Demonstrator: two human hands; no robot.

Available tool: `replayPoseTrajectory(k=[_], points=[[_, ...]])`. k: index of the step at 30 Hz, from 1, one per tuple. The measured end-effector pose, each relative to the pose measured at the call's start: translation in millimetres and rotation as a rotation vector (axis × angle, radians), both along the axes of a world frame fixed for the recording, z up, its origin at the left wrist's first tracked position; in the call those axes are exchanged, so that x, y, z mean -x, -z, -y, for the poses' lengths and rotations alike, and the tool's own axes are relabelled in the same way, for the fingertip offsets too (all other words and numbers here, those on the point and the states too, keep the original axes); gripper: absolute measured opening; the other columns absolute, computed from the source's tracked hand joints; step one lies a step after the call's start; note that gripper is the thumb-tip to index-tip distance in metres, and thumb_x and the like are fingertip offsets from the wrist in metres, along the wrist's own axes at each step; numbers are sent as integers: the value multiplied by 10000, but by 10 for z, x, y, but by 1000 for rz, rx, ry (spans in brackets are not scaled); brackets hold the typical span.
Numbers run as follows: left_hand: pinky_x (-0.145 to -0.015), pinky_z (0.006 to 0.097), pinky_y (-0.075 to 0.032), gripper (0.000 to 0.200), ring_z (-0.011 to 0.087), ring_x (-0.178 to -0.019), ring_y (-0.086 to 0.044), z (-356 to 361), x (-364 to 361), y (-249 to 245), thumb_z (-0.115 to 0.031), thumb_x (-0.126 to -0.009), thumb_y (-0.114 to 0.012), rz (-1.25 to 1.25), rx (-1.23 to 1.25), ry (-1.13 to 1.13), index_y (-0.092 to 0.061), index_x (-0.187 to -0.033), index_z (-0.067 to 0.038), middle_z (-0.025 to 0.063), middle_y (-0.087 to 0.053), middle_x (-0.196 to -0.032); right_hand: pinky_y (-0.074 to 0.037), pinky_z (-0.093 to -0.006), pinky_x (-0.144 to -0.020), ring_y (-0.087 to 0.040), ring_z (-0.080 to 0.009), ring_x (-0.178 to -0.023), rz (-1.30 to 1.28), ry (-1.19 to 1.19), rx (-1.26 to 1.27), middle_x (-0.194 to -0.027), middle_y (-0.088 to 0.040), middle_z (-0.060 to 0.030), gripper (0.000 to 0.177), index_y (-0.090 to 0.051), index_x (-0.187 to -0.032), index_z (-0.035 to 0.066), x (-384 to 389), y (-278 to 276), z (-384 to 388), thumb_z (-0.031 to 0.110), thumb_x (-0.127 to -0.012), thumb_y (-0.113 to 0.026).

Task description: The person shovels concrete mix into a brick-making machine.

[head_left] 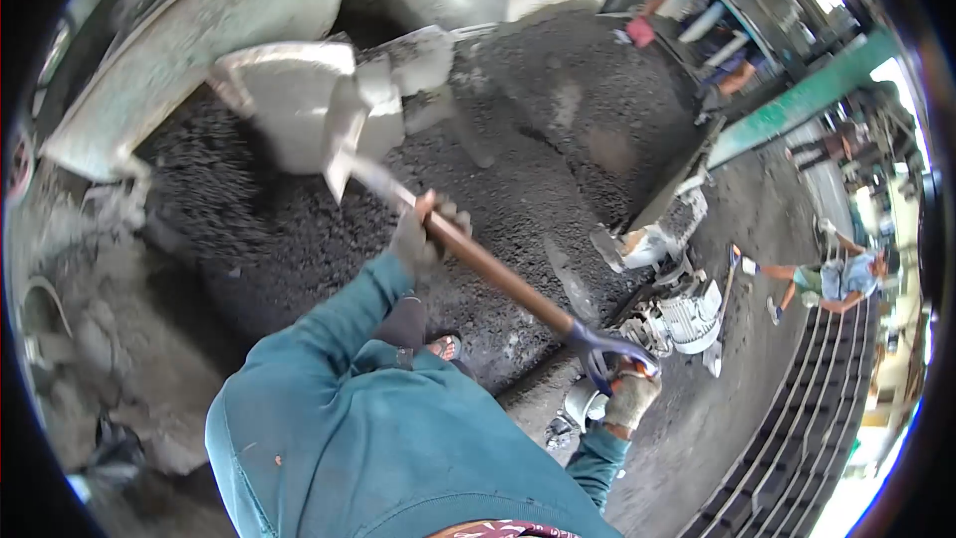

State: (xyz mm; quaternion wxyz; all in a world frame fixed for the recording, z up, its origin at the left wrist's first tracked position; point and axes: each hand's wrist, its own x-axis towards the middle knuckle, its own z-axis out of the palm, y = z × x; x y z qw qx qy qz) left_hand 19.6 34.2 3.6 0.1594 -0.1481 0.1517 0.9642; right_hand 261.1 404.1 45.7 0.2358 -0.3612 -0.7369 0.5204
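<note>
A shovel (513,284) stretches diagonally across the view, with a pale metal blade, brown shaft and blue D-shaped handle. My left hand (423,234), in a dirty work glove, is wrapped round the shaft near the blade. At the other end my right hand (632,394), also gloved, grips the D-handle. The blade is held up at the upper left, its broad face looking bare. Beside and below it, a mass of dark coarse grains (214,179) is smeared by motion. More dark loose material (558,110) covers the floor beyond the shaft.
A worn pale metal panel (199,50) slopes along the upper left. A grey finned motor (687,324) stands right of the handle. Farther right, a co-worker (846,274) stands with a long-handled tool, near rows of dark blocks (797,418). A green beam (797,100) crosses the upper right.
</note>
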Motion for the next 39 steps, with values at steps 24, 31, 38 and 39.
replayPoseTrajectory(k=[24,31,38,39], points=[[-740,517,-520,101,227,-656,-555,2006,-3657,2482,-217,-856,-561,1028,-260,-712,-513,-787,-161,-2,-532,-687,-433,-218,-516,-545,-56,-579,570,-1102,159,-749,-613,12,208,-638,-1007,17,-35,-540,3358,152,-869,-715],[-733,510,-513,64,239,-633,-547,2784,-4353,2453,-200,-896,-537,1042,-119,-883,-535,-841,-167,21,-501,-663,-476,-247,-569,-572,-67,-643,601,-1257,299,-798,-659,-13,231,-648,-1005,13,-681,643,4024,159,-850,-738],[-702,487,-512,107,267,-706,-572,3310,-4009,2765,-197,-852,-607,1009,12,-1032,-533,-901,-137,60,-504,-692,-424,-249,-523,-537,-63,-590,820,-1261,697,-758,-613,-3,131,-654,-1012,29,-608,1759,5158,80,-892,-663],[-637,491,-519,119,276,-680,-573,3316,-4050,3120,-229,-906,-569,983,22,-1020,-505,-967,-149,63,-507,-716,-427,-248,-530,-538,-63,-597,825,-1257,649,-774,-618,-4,120,-653,-1013,36,-613,1917,5133,75,-900,-655]])
